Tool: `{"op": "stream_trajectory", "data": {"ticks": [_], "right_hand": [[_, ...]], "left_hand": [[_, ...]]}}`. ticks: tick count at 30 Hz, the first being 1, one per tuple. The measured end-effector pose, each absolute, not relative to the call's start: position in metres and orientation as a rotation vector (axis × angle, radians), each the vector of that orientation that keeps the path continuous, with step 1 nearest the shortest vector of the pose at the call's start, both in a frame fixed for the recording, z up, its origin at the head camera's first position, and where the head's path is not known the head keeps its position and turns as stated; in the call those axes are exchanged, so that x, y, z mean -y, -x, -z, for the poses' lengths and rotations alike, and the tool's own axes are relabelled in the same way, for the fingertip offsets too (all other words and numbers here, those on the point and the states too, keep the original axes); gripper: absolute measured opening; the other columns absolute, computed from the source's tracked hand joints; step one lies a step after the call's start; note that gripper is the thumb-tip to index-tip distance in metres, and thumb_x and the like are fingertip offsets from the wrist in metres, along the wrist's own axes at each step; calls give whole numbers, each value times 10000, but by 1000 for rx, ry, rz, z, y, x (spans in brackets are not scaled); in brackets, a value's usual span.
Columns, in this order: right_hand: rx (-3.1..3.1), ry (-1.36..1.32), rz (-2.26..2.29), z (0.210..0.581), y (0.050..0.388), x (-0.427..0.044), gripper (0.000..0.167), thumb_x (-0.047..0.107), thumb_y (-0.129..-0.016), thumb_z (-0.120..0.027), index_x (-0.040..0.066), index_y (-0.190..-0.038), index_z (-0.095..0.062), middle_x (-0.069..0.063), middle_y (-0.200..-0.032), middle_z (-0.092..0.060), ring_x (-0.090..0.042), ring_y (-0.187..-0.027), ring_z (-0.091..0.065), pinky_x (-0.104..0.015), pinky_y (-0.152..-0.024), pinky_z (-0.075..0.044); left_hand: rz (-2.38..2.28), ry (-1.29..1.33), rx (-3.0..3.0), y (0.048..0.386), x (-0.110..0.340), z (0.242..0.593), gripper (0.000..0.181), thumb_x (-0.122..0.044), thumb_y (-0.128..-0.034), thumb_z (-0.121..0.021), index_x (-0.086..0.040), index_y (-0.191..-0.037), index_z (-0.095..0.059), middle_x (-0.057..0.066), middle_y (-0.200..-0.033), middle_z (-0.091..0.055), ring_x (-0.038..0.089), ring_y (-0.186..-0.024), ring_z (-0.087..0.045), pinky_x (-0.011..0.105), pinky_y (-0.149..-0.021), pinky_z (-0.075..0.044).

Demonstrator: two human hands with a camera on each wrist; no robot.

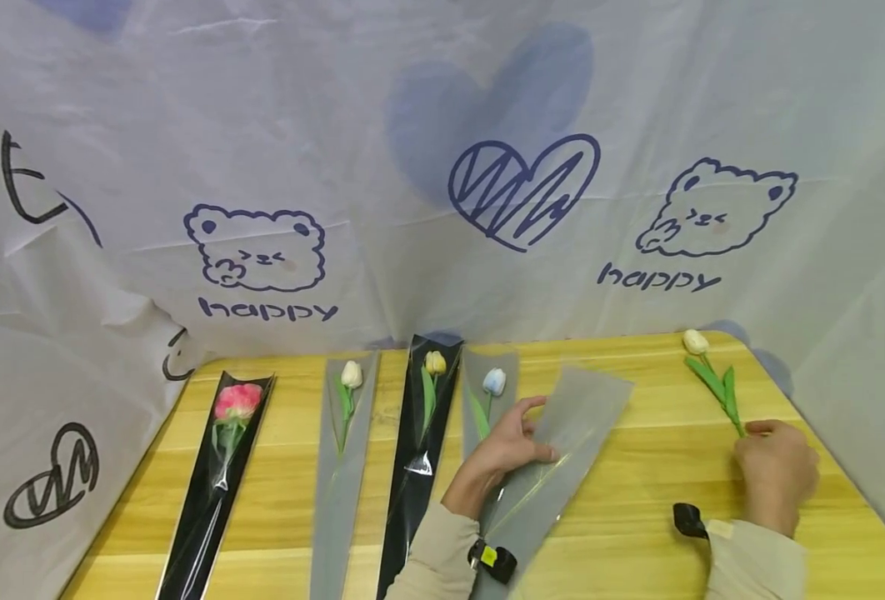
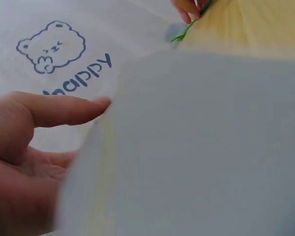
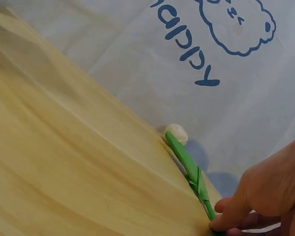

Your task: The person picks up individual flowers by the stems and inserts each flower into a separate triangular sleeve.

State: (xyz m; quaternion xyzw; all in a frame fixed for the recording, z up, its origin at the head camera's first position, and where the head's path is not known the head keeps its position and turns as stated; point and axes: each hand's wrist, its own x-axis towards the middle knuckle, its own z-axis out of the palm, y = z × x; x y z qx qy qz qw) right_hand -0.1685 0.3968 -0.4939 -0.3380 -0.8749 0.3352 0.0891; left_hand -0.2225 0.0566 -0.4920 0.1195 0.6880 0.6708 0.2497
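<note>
My left hand (image 1: 501, 446) holds a grey flower sleeve (image 1: 587, 417) by its left edge, thumb on one side and fingers on the other. The sleeve slants up to the right and fills much of the left wrist view, blurred (image 2: 196, 147). At the table's right, my right hand (image 1: 776, 467) pinches the lower stem of a white artificial tulip (image 3: 177, 134). Its green leaves (image 3: 187, 164) point away from me, with the bloom near the table's far edge. The stem's lower end is hidden in the fingers.
Left of my hands lie several sleeved flowers: a pink one (image 1: 238, 402) in black, a white tulip (image 1: 352, 375) in grey, a yellow tulip (image 1: 435, 362) in black and a pale blue tulip (image 1: 494, 382) in grey. A printed cloth (image 1: 382, 275) hangs behind the wooden table (image 1: 637, 492).
</note>
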Motion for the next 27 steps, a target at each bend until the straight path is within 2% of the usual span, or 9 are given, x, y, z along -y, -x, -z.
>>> {"op": "stream_trajectory", "data": {"ticks": [2, 5, 8, 11, 14, 17, 20, 24, 27], "right_hand": [[2630, 987, -1002, 491, 169, -396, 446, 73, -885, -503, -54, -1289, -644, -325, -1279, -586, -574, -1070, -468, -534, -713, -407], [2682, 968, -1013, 486, 169, -396, 459, 70, -857, -505, -51, -1274, -653, -346, -1316, -553, -589, -1075, -461, -526, -709, -416], [2716, 926, -1015, 482, 169, -395, 446, 76, -840, -527, -50, -1242, -672, -349, -1305, -562, -581, -1042, -486, -482, -660, -440], [2732, 857, -1027, 477, 170, -392, 412, 113, -879, -555, -66, -1230, -675, -324, -1219, -631, -534, -965, -535, -424, -609, -449], [2718, 791, -1081, 468, 172, -387, 417, 138, -916, -566, -92, -1253, -655, -229, -979, -720, -373, -832, -606, -363, -580, -453], [2648, 717, -1296, 457, 173, -382, 434, 119, -970, -565, -128, -1327, -586, -16, -816, -696, -145, -713, -638, -284, -605, -527], [2516, 641, -1594, 448, 170, -380, 301, 96, -1003, -586, 28, -1292, -640, 143, -858, -615, -15, -704, -632, -253, -658, -574], [2269, 539, -1859, 443, 166, -375, 218, 32, -980, -628, 224, -1085, -633, 156, -907, -594, -1, -770, -629, -224, -675, -576], [2040, 501, -1965, 440, 169, -365, 234, -38, -945, -641, 175, -1042, -653, 101, -920, -614, -35, -796, -617, -204, -651, -570]], "left_hand": [[-1908, -311, -1779, 223, -56, 495, 835, 169, -785, -712, -24, -1539, -409, 206, -1234, -667, 255, -987, -663, 374, -816, -546], [-2020, -313, -1691, 223, -55, 499, 681, 200, -763, -665, 64, -1417, -529, 173, -1137, -699, 219, -918, -655, 324, -796, -538], [-2064, -306, -1646, 221, -51, 502, 644, 216, -752, -589, 25, -1367, -588, 103, -1037, -672, 177, -867, -601, 295, -747, -506], [-2063, -279, -1569, 220, -46, 504, 798, 218, -752, -529, -93, -1486, -511, 49, -1067, -642, 174, -910, -579, 305, -764, -486], [-2056, -303, -1532, 223, -41, 500, 703, 120, -883, -573, -136, -1530, -467, 36, -1150, -640, 169, -976, -587, 316, -832, -490], [-2087, -310, -1524, 227, -33, 492, 445, -81, -1018, -602, -69, -1455, -520, 7, -1111, -656, 135, -955, -620, 296, -837, -512], [-2129, -295, -1500, 228, -27, 485, 372, -146, -1066, -551, -14, -1414, -526, -1, -1033, -653, 113, -894, -639, 273, -789, -533], [-2157, -304, -1513, 229, -21, 481, 430, -21, -1044, -485, -11, -1473, -469, 44, -1091, -663, 128, -911, -643, 279, -806, -531], [-2163, -310, -1543, 228, -16, 479, 491, 23, -1015, -479, -38, -1502, -455, 79, -1169, -668, 149, -968, -636, 309, -855, -519]]}}
